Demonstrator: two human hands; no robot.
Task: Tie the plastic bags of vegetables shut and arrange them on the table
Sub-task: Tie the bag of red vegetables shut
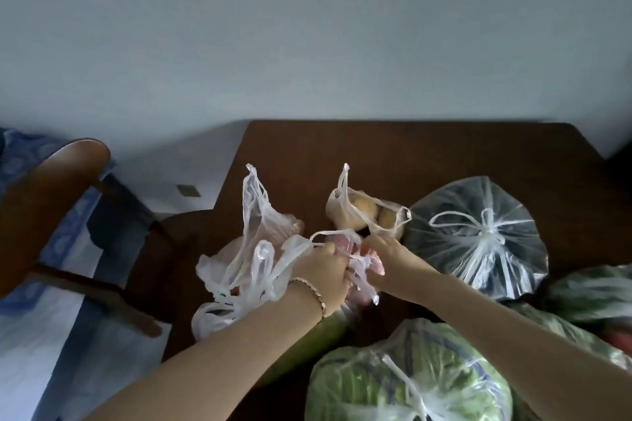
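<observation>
My left hand (325,275) and my right hand (386,260) meet over a small clear bag of reddish vegetables (359,256) at the table's middle; each grips one of its handle loops. To the left lies a crumpled open clear bag (253,249) with its handles up. Behind the hands stands a bag of potatoes (362,214), handles loose. A tied bag of dark vegetables (478,236) sits at the right. A tied bag of green cabbage (410,376) lies near me.
The dark wooden table (376,154) stands against a pale wall. More bagged greens (591,290) lie at the right edge. A wooden chair (51,202) stands to the left over a blue patterned cloth (24,150).
</observation>
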